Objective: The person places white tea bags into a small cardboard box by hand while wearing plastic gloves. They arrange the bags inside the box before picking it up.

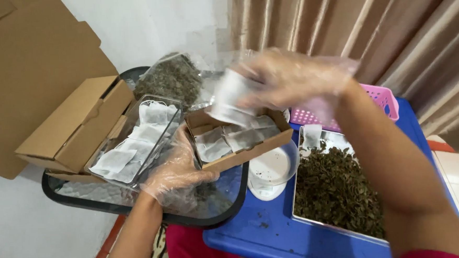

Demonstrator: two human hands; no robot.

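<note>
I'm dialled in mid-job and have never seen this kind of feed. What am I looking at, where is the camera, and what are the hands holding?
This is one picture from a camera worn on a person's head, looking down at their own two hands in thin clear plastic gloves. There is no machine.

The right hand holds a small white filter bag, blurred by motion, above an open cardboard box that has similar bags lying in it. The left hand rests against that box's near left corner.

Beside it are a clear tray of white bags, a closed cardboard box and a clear bag of dried leaves, all on a black-rimmed tray. To the right, a metal tray of loose dried leaves, a white scale and a pink basket sit on a blue surface.
</note>
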